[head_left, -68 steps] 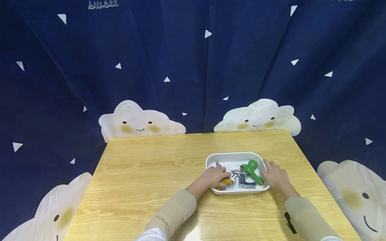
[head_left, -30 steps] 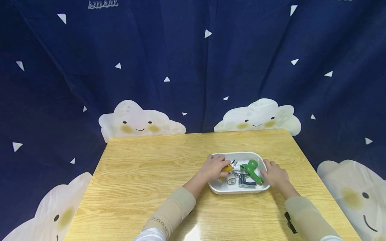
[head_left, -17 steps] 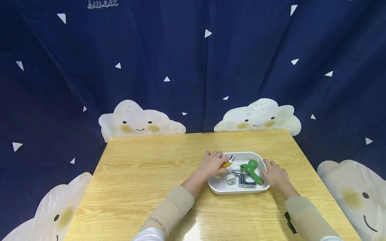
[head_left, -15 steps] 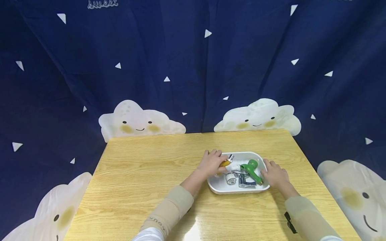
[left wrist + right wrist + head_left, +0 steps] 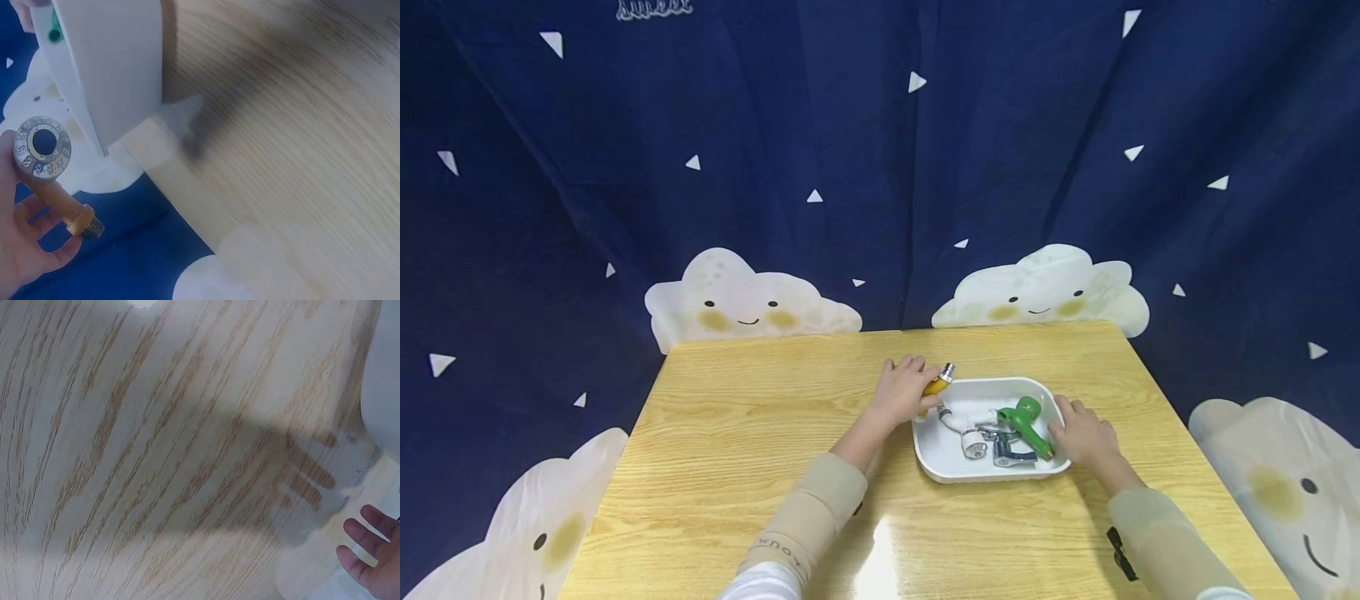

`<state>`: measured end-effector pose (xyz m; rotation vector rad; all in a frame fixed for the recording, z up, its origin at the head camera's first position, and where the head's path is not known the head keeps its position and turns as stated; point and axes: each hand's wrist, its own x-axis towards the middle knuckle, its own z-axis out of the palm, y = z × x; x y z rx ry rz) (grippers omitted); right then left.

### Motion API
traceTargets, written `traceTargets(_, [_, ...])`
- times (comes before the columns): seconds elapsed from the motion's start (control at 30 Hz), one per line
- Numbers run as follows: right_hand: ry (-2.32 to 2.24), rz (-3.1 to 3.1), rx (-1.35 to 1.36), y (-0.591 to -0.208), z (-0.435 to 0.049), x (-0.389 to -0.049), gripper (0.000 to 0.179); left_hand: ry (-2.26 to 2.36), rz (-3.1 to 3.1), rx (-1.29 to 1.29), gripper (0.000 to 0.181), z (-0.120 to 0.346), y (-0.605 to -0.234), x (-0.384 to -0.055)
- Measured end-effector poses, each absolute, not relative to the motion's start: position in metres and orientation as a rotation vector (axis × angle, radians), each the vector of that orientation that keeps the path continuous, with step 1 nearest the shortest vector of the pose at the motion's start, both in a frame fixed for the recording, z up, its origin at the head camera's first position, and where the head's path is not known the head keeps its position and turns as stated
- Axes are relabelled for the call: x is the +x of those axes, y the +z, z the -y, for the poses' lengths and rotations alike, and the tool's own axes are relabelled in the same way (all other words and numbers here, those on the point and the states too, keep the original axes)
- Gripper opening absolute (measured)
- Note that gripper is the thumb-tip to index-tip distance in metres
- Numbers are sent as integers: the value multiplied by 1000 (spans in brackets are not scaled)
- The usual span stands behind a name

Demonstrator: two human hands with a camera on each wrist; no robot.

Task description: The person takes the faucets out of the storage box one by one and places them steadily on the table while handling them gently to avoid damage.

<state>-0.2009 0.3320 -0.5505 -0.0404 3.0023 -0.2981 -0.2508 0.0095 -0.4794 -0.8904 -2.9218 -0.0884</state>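
Has lifted a yellow tap (image 5: 936, 387) out of the white tray (image 5: 992, 477) with the left hand (image 5: 899, 393), pinching it between thumb and fingers, to a spot over the back left corner. Shows, in the left wrist view, a round chrome collar (image 5: 42, 165) beside the fingers and a threaded end (image 5: 94, 229) near the thumb. Has uncovered, by that shift, a white-headed fitting (image 5: 974, 443) with a thin curved neck, now below and to the right of the left hand. Leaves, farther right of that hand, a chrome fitting with a dark lever (image 5: 1013, 457) and a green tap (image 5: 1026, 429), both apparently unmoved, close to the right hand (image 5: 1086, 435). Keeps that right hand against the rim at the right end, with loosely straight fingers and no fitting in them; probably steadying, though impossible to judge how firmly. Means, for the work in hand, getting the yellow tap nearly free of the tray, not yet set down on the table (image 5: 760, 417) left of the left hand, with at least three fittings remaining inside.
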Motion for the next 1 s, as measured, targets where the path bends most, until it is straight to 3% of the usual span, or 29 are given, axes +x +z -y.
traceTargets(1.0, [-317, -2988, -26, -552, -332, -201, 54, -204, 3072, -631, 46, 36, -518, -272])
